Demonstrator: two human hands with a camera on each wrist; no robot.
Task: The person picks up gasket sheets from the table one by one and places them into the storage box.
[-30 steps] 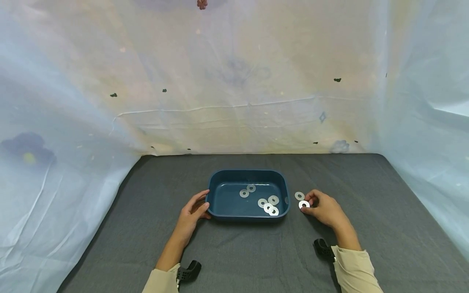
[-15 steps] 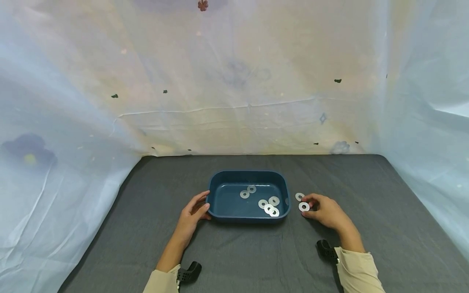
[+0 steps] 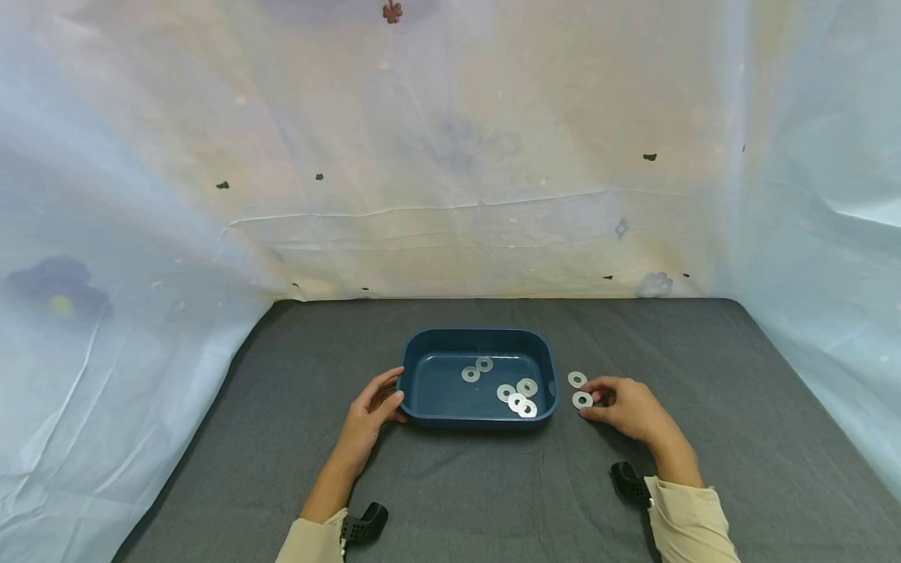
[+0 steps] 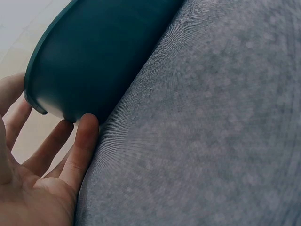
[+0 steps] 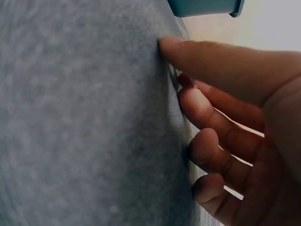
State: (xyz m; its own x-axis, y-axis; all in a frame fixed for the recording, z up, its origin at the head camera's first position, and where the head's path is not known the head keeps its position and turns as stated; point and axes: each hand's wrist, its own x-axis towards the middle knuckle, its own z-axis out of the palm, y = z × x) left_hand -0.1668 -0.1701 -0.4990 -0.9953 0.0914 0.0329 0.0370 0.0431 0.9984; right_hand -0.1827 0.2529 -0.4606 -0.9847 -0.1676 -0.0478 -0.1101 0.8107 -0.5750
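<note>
A dark blue rectangular tray [image 3: 436,420] stands on the grey cloth in the head view, several flat metal washers [image 3: 470,374] lying in it. My left hand [image 3: 371,403] rests at the tray's left end, fingertips on its wall; the left wrist view shows the thumb [image 4: 84,141] low on the tray's side [image 4: 94,52]. To the right of the tray, my right hand [image 3: 626,407] pinches a washer [image 3: 582,399] at the cloth, thumb on its near edge and index finger on its far edge. Another washer [image 3: 577,379] lies just beyond the index fingertip.
Grey cloth [image 3: 450,500] covers the table under the tray and hands. A pale patterned sheet [image 3: 450,156] hangs behind and along both sides. Black wrist mounts [image 3: 366,524] sit on both forearms. The tray's corner [image 5: 204,7] shows at the top of the right wrist view.
The washer at my right hand has gone from tilted between the fingers to flatter, near the cloth. The right hand has shifted slightly toward me; the left stays at the tray.
</note>
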